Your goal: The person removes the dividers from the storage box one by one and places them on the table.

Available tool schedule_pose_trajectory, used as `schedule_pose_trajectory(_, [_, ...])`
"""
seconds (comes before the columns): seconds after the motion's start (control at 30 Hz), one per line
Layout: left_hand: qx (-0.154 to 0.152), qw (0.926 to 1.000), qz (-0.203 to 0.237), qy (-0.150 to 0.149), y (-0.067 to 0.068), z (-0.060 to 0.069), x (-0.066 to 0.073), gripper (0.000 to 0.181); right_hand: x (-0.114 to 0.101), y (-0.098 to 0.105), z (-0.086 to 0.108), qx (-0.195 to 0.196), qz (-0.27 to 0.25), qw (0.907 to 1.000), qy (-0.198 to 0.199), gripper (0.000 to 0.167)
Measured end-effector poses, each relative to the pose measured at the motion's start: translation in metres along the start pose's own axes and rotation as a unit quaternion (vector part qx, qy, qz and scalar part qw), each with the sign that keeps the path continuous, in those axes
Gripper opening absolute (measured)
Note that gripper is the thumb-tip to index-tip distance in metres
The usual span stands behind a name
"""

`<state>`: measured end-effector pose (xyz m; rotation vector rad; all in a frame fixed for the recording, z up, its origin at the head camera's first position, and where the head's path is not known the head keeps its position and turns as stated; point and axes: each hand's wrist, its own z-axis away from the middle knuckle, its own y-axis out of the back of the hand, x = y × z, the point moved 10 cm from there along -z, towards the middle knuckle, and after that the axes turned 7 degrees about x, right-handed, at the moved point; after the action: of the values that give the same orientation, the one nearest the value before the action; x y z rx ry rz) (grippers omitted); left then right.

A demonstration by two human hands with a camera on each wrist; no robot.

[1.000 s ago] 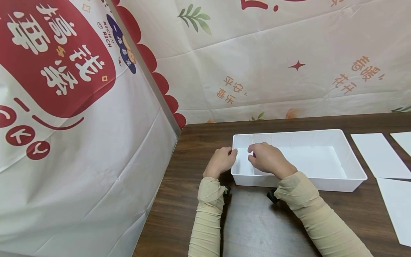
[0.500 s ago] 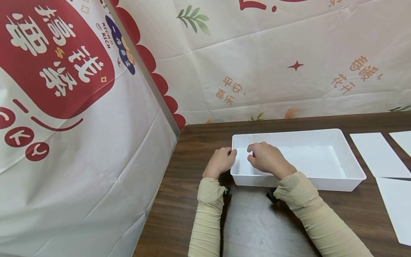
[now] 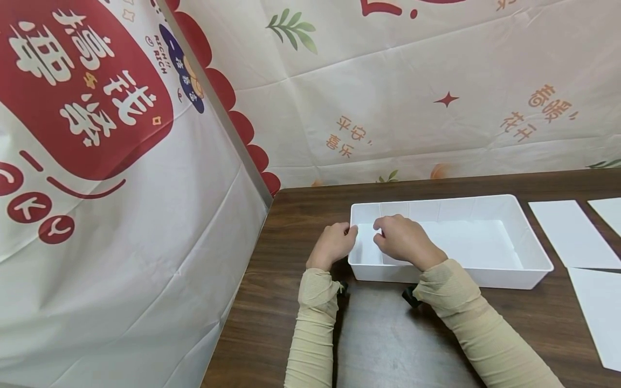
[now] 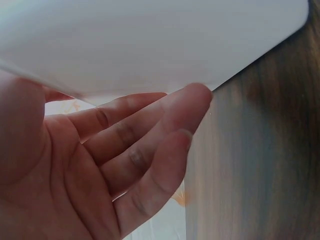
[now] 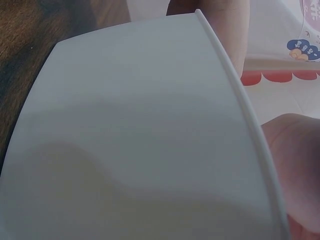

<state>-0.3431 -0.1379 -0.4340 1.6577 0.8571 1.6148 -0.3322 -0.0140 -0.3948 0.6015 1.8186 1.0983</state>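
A long white plastic bin (image 3: 466,205) lies on the table. At its left end, my left hand (image 3: 330,245) holds the rim, the thumb at the top and the fingers against the outer wall. The left wrist view shows those fingers (image 4: 150,155) close beside the white wall. My right hand (image 3: 405,242) is over the bin's left part, fingers bent downward, near a thin upright line that looks like a divider (image 3: 382,257). In the right wrist view, the bin's outer wall (image 5: 140,130) hides the fingertips, so whether they pinch anything is unclear; the thumb (image 5: 295,165) shows beyond the rim.
Several white cards or sheets (image 3: 572,231) lie on the brown wood-grain table (image 3: 271,302) to the right of the bin. A dark grey mat-like patch (image 3: 383,334) is in front. Printed white cloths (image 3: 412,108) hang behind and at the left.
The head view has shifted very slightly between the first frame and now. Both hands and the bin have otherwise stayed as they were.
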Motion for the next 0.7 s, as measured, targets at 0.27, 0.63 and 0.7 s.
schedule_pose_trajectory(0.27, [0.003,1.0,-0.001,-0.002,0.0008,0.0009,0.0007,0.036,-0.0015,0.0019,-0.0003,0.008,-0.001,1.0,0.002,0.028])
schedule_pose_trajectory(0.63, [0.002,1.0,-0.002,0.0,0.0008,0.001,0.0004,0.035,-0.0027,0.0054,0.0003,0.025,-0.008,0.9997,0.003,0.027])
schedule_pose_trajectory(0.7, [0.001,1.0,-0.001,0.001,0.0009,0.0009,0.0004,0.035,-0.0029,0.0055,0.0002,0.025,-0.009,0.9996,0.002,0.027])
